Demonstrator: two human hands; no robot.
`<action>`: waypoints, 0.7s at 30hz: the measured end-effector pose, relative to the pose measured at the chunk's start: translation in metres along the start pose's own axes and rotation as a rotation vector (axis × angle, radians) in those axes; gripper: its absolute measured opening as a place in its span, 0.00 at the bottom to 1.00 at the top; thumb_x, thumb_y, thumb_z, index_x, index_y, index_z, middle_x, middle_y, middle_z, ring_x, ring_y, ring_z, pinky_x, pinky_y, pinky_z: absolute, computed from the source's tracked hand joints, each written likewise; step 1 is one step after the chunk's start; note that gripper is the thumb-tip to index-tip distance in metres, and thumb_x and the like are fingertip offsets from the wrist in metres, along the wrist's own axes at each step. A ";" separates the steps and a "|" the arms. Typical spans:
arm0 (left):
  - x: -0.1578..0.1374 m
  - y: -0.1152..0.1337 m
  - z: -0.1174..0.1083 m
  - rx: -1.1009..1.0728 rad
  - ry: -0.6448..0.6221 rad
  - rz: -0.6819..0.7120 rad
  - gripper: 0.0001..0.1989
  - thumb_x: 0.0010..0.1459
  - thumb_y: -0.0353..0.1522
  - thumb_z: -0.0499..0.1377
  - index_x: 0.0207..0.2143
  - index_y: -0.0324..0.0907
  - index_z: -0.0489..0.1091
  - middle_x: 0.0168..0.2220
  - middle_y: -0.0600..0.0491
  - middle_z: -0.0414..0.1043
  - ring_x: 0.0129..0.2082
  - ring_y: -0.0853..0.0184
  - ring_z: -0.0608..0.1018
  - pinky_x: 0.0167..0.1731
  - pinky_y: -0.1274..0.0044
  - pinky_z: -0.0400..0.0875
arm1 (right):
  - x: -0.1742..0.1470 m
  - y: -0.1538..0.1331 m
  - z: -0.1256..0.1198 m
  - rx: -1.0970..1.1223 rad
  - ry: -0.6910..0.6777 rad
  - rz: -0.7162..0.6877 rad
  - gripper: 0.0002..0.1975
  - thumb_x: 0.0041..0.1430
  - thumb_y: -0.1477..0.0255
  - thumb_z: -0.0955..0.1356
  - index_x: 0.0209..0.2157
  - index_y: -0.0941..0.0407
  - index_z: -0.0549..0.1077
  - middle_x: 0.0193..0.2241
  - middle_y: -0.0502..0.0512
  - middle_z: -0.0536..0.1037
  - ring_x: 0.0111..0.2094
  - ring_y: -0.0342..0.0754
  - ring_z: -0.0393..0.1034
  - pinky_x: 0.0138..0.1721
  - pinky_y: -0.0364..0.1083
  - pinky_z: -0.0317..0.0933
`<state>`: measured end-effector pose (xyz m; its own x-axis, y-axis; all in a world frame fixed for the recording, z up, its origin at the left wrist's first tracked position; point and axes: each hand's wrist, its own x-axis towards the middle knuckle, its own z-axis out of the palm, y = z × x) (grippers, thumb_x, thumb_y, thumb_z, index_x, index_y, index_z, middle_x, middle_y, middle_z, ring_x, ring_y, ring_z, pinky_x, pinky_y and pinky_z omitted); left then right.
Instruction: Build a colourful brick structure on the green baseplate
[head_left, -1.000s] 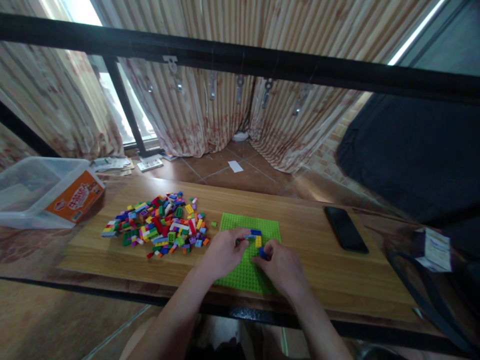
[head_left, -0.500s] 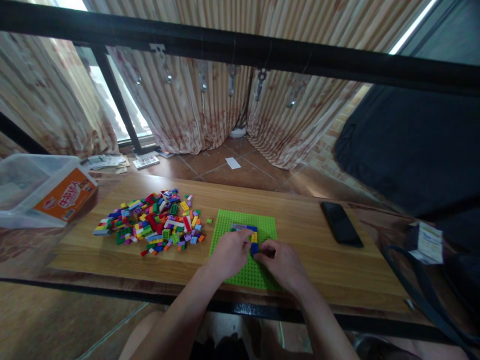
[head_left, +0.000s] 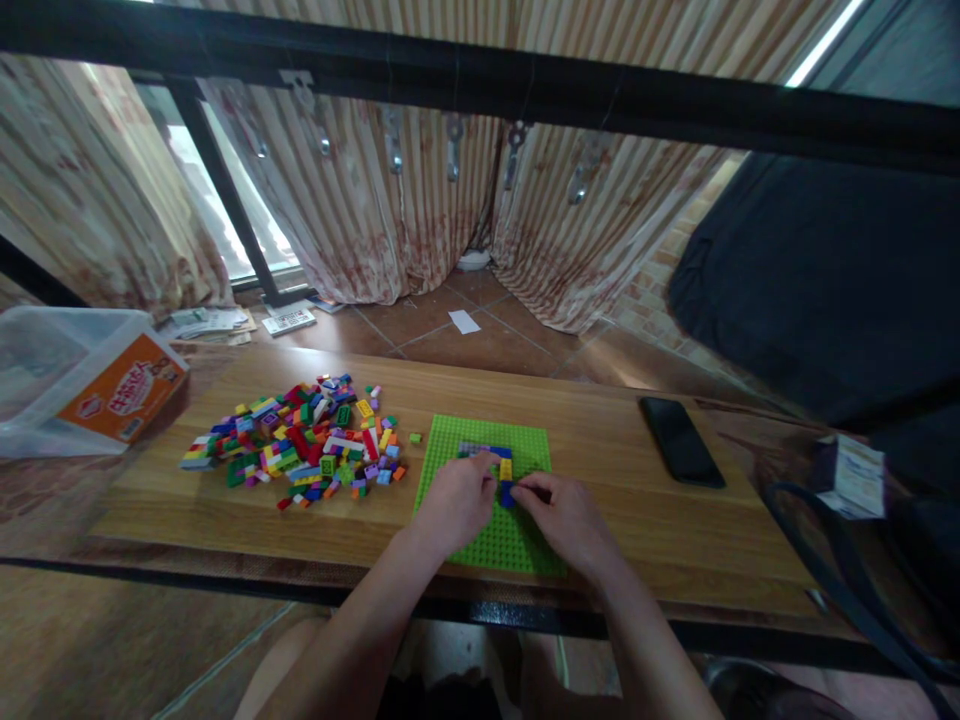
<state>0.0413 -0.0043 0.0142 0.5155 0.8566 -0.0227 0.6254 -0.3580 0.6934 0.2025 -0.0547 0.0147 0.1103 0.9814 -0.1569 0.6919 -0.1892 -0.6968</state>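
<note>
A blue brick (head_left: 507,493) sits between the fingertips of both hands on the green baseplate (head_left: 480,540), too small to tell which way its long axis runs. The right hand (head_left: 568,518) lies knuckles up, fingers pinched narrow on it. The left hand (head_left: 455,502) rests curled beside it, fingertips touching the short brick row (head_left: 487,452) just beyond.

Soft window backlight — warped edges
</note>
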 end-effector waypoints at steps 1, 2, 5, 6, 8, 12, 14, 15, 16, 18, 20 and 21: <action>0.000 0.000 0.001 0.000 0.008 -0.008 0.18 0.58 0.25 0.52 0.49 0.41 0.70 0.36 0.50 0.79 0.37 0.64 0.80 0.39 0.76 0.71 | 0.001 0.000 0.000 -0.003 0.006 0.003 0.12 0.57 0.65 0.65 0.31 0.53 0.79 0.29 0.53 0.81 0.32 0.48 0.73 0.36 0.45 0.59; 0.000 -0.001 0.002 0.000 0.014 -0.018 0.18 0.57 0.25 0.52 0.50 0.40 0.70 0.36 0.50 0.79 0.37 0.64 0.80 0.39 0.76 0.71 | 0.001 0.000 0.001 -0.010 0.015 0.012 0.12 0.57 0.65 0.65 0.30 0.53 0.79 0.29 0.53 0.81 0.32 0.48 0.73 0.35 0.45 0.58; 0.001 -0.001 0.005 0.000 0.027 -0.038 0.18 0.57 0.25 0.52 0.49 0.41 0.70 0.36 0.50 0.79 0.38 0.64 0.80 0.40 0.76 0.71 | 0.002 -0.001 0.003 -0.031 0.042 0.046 0.12 0.56 0.64 0.65 0.28 0.52 0.79 0.28 0.52 0.81 0.31 0.48 0.72 0.33 0.45 0.57; 0.002 -0.001 0.006 0.000 0.033 -0.039 0.17 0.57 0.25 0.53 0.48 0.41 0.71 0.36 0.50 0.79 0.38 0.64 0.80 0.40 0.76 0.71 | 0.003 -0.001 0.003 -0.032 0.047 0.053 0.11 0.56 0.64 0.65 0.28 0.52 0.79 0.28 0.52 0.81 0.31 0.48 0.72 0.33 0.45 0.57; 0.002 -0.001 0.008 -0.003 0.042 -0.037 0.17 0.56 0.25 0.53 0.48 0.41 0.71 0.37 0.50 0.79 0.38 0.64 0.80 0.41 0.76 0.71 | 0.004 -0.001 0.004 -0.029 0.049 0.061 0.11 0.56 0.64 0.66 0.28 0.52 0.79 0.28 0.51 0.81 0.31 0.48 0.72 0.32 0.45 0.57; 0.004 0.000 0.010 -0.004 0.040 -0.072 0.18 0.55 0.25 0.55 0.48 0.42 0.71 0.37 0.51 0.79 0.38 0.64 0.80 0.41 0.75 0.71 | 0.005 -0.002 0.004 -0.030 0.051 0.086 0.10 0.55 0.64 0.67 0.28 0.52 0.79 0.28 0.51 0.81 0.31 0.48 0.72 0.32 0.45 0.57; 0.004 0.001 0.011 0.000 0.038 -0.086 0.18 0.55 0.25 0.55 0.48 0.42 0.70 0.36 0.51 0.79 0.37 0.64 0.80 0.41 0.75 0.71 | 0.006 -0.002 0.004 -0.016 0.049 0.096 0.10 0.55 0.64 0.67 0.28 0.52 0.79 0.27 0.51 0.81 0.30 0.48 0.72 0.31 0.45 0.57; 0.004 0.001 0.011 0.003 0.040 -0.089 0.18 0.54 0.25 0.55 0.48 0.42 0.70 0.36 0.51 0.79 0.37 0.64 0.80 0.41 0.75 0.70 | 0.006 -0.002 0.004 -0.008 0.048 0.100 0.10 0.54 0.64 0.67 0.28 0.52 0.79 0.27 0.51 0.80 0.30 0.48 0.72 0.31 0.45 0.57; 0.004 0.002 0.011 0.007 0.042 -0.089 0.18 0.54 0.25 0.55 0.48 0.42 0.70 0.36 0.51 0.79 0.37 0.64 0.80 0.42 0.74 0.70 | 0.007 -0.001 0.004 -0.003 0.050 0.104 0.10 0.54 0.64 0.67 0.28 0.52 0.79 0.27 0.51 0.80 0.30 0.48 0.72 0.31 0.45 0.57; 0.004 0.002 0.011 0.015 0.044 -0.084 0.18 0.54 0.25 0.55 0.48 0.42 0.71 0.35 0.52 0.79 0.37 0.64 0.79 0.42 0.74 0.70 | 0.008 0.000 0.005 -0.002 0.056 0.108 0.09 0.54 0.64 0.68 0.27 0.52 0.79 0.27 0.51 0.81 0.30 0.48 0.72 0.31 0.45 0.57; 0.004 0.002 0.012 0.025 0.047 -0.083 0.18 0.54 0.25 0.55 0.47 0.43 0.71 0.35 0.52 0.79 0.37 0.64 0.79 0.42 0.74 0.70 | 0.009 0.001 0.006 -0.002 0.060 0.107 0.09 0.53 0.64 0.68 0.27 0.52 0.79 0.27 0.52 0.81 0.31 0.49 0.73 0.31 0.45 0.57; 0.004 0.002 0.012 0.032 0.047 -0.086 0.18 0.54 0.25 0.55 0.47 0.43 0.71 0.35 0.52 0.79 0.37 0.64 0.79 0.41 0.74 0.70 | 0.009 0.002 0.006 0.000 0.063 0.104 0.09 0.53 0.64 0.68 0.28 0.52 0.79 0.28 0.52 0.81 0.31 0.49 0.73 0.31 0.45 0.58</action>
<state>0.0516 -0.0066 0.0072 0.4315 0.9009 -0.0468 0.6848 -0.2933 0.6671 0.2007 -0.0464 0.0076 0.2261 0.9565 -0.1843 0.6744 -0.2902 -0.6790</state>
